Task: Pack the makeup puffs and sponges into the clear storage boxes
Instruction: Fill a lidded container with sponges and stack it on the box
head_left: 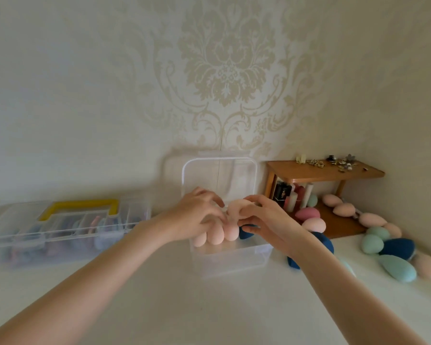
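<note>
1. Both hands over the open clear storage box point(230, 257) at the centre of the white table point(159, 295), lid point(219, 178) tipped up against the far wall.
2. Left hand point(197, 215) curled, fingertips pressing down on the row of peach sponges point(215, 235) standing inside the box (not clamped around any one of them).
3. Right hand point(266, 220) pinched on a peach sponge point(235, 207), held at the far end of that row, just above the box.
4. Dark blue sponge point(245, 234) inside the box too, right of the peach row, below the right fingers.
5. Loose sponges point(373, 242) in peach, mint and dark blue strewn to the right, near a small wooden shelf point(326, 171).
6. Far left: a second clear case with a yellow handle point(82, 207), closed, contents blurred.
</note>
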### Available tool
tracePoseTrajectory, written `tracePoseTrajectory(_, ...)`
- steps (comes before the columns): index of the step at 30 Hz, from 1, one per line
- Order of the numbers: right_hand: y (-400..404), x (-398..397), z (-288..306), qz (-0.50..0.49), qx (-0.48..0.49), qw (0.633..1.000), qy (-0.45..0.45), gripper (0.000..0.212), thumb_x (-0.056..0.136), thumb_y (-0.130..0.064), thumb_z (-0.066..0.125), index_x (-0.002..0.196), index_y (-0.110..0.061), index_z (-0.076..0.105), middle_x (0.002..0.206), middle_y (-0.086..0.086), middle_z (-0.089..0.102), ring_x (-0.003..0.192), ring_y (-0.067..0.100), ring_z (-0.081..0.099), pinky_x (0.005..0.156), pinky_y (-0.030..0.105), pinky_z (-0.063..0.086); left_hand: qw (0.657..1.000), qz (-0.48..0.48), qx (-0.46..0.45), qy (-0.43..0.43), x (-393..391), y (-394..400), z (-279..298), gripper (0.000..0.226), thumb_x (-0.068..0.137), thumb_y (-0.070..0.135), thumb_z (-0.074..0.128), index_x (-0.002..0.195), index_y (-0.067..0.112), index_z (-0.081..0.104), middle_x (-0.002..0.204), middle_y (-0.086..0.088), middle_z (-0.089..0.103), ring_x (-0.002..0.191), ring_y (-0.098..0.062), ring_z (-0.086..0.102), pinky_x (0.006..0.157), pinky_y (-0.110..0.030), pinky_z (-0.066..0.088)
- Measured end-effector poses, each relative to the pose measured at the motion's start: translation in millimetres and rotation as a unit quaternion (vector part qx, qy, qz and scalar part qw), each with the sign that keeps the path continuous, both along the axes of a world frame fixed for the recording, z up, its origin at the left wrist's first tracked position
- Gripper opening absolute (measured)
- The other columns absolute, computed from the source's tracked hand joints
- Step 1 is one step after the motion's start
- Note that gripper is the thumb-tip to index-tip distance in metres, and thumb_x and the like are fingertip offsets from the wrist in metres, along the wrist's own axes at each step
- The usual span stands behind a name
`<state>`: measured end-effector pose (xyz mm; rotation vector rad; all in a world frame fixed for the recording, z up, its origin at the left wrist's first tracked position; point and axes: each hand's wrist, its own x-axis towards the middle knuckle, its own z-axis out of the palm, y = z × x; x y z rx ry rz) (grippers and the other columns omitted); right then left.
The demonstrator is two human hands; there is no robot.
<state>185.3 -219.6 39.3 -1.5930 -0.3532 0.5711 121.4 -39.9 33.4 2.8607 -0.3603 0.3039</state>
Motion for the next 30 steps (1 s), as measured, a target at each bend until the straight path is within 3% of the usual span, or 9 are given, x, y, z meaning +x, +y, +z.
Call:
tracePoseTrajectory(3, 9, -1, 3, 0.092, -0.112, 0.987, -0.073, 0.029, 0.084, -0.007, 0.062, 0.112, -0.012, 0.056, 0.099, 0.011, 0.064, 0.084, 0.019, 0.061, 0.083, 0.033, 0.050, 0.999, 0.038, -0.035, -0.008, -16, 17, 1, 0.029, 0.089, 0.012, 0.052, 0.102, 0.030, 0.071, 0.119, 0.006, 0.055, 0.112, -0.017, 0.039, 0.102, -0.027, 0.032)
tracePoseTrajectory(5, 16, -6, 6, 0.171, -0.233, 0.941, -0.174, 0.029, 0.076, -0.018, 0.069, 0.104, -0.025, 0.064, 0.101, 0.003, 0.066, 0.092, 0.017, 0.061, 0.090, 0.032, 0.049, 0.998, 0.053, -0.031, 0.005, -21, 20, -2, 0.025, 0.090, 0.016, 0.054, 0.101, 0.029, 0.072, 0.118, 0.005, 0.055, 0.108, -0.017, 0.040, 0.096, -0.020, 0.032)
tracePoseTrajectory(7, 26, -12, 6, 0.216, -0.301, 0.896, -0.246, 0.027, 0.074, -0.024, 0.071, 0.100, -0.032, 0.067, 0.095, -0.005, 0.065, 0.089, 0.011, 0.058, 0.084, 0.024, 0.045, 0.997, 0.066, -0.026, 0.017, -22, 18, -5, 0.024, 0.089, 0.016, 0.054, 0.103, 0.027, 0.071, 0.119, 0.003, 0.054, 0.109, -0.019, 0.044, 0.093, -0.019, 0.034)
tracePoseTrajectory(10, 41, -18, -1, 0.245, -0.354, 0.846, -0.313, 0.028, 0.080, -0.017, 0.067, 0.108, -0.020, 0.068, 0.097, 0.005, 0.066, 0.084, 0.011, 0.054, 0.077, 0.021, 0.041, 0.995, 0.081, -0.039, 0.033, -21, 15, -5, 0.028, 0.089, 0.014, 0.053, 0.111, 0.022, 0.066, 0.121, -0.003, 0.054, 0.113, -0.020, 0.052, 0.095, -0.024, 0.040)
tracePoseTrajectory(16, 58, -25, -11, 0.166, -0.354, 0.850, -0.353, 0.023, 0.074, -0.017, 0.073, 0.078, -0.022, 0.050, 0.086, -0.004, 0.060, 0.088, 0.019, 0.058, 0.080, 0.028, 0.048, 0.990, 0.109, -0.051, 0.073, -23, 8, 0, 0.044, 0.077, 0.032, 0.069, 0.114, 0.016, 0.053, 0.117, -0.001, 0.056, 0.112, -0.020, 0.049, 0.093, -0.030, 0.043)
tracePoseTrajectory(19, 50, -31, 0, 0.173, -0.352, 0.841, -0.372, 0.015, 0.077, -0.014, 0.070, 0.080, -0.020, 0.057, 0.097, 0.003, 0.069, 0.096, 0.020, 0.064, 0.090, 0.030, 0.050, 0.984, 0.139, 0.008, 0.115, -16, -2, 2, 0.052, 0.075, 0.035, 0.070, 0.119, 0.017, 0.049, 0.118, -0.003, 0.053, 0.114, -0.025, 0.043, 0.087, -0.027, 0.039)
tracePoseTrajectory(22, 25, -20, 25, 0.111, -0.347, 0.857, -0.364, 0.007, 0.083, -0.010, 0.064, 0.085, -0.016, 0.066, 0.091, 0.000, 0.069, 0.090, 0.016, 0.067, 0.085, 0.027, 0.055, 0.976, 0.150, 0.079, 0.138, -9, -8, 4, 0.050, 0.082, 0.030, 0.062, 0.127, 0.021, 0.042, 0.121, -0.003, 0.049, 0.116, -0.027, 0.040, 0.087, -0.030, 0.038)
tracePoseTrajectory(26, -29, 8, 45, -0.020, -0.538, 0.746, -0.392, 0.017, 0.089, -0.017, 0.056, 0.098, -0.005, 0.064, 0.095, 0.011, 0.070, 0.092, 0.024, 0.068, 0.088, 0.032, 0.055, 0.970, 0.156, 0.091, 0.163, -8, -13, 5, 0.049, 0.086, 0.023, 0.056, 0.131, 0.021, 0.038, 0.125, -0.005, 0.046, 0.116, -0.026, 0.036, 0.080, -0.031, 0.036)
tracePoseTrajectory(30, -58, 1, 13, 0.020, -0.599, 0.747, -0.286, 0.034, 0.083, -0.032, 0.066, 0.064, -0.017, 0.044, 0.070, 0.003, 0.062, 0.056, 0.014, 0.059, 0.064, 0.021, 0.052, 0.968, 0.161, 0.135, 0.136, -11, -20, 5, 0.045, 0.086, 0.023, 0.054, 0.129, 0.019, 0.041, 0.124, -0.005, 0.047, 0.111, -0.027, 0.039, 0.076, -0.028, 0.031)
